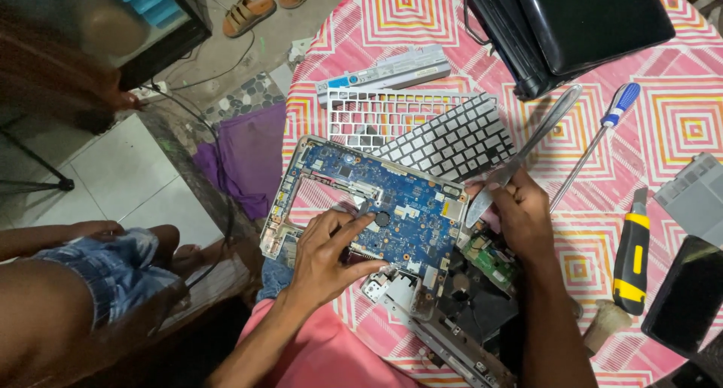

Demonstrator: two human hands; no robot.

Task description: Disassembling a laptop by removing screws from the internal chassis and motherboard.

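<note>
**Blue circuit board under both your hands**

The round table (681, 124) in front of you wears a cloth of pink, orange and white squares, and it bears everything else. At its far edge sits a black laptop case (580, 23), its lid part raised. The next largest piece is the blue circuit board (392, 203), lying flat in its grey frame near the middle of the table, close to your body. Just beyond it rest a pale keyboard (459, 136) and a white keyboard frame (373, 113) full of square holes, and beyond those a long grey battery pack (384, 72) with a white label along its top.

Your left hand (327, 260) lies on the near part of the board, palm down, fingers spread and lightly bent; the forefinger and thumb press on the board beside a small round black part, and I cannot tell whether they pinch anything. Your right hand (520, 211) is closed around a long flat metal tool (538, 132), whose blade runs up and away toward the laptop case while its lower end meets the right edge of the board.

To the right lie a screwdriver (602, 136) with a blue and white handle, a yellow and black utility knife (631, 256), a grey plastic cover (697, 196) and a dark phone (689, 298). A green card (489, 260) sits just beside the board, under your right wrist.
</note>
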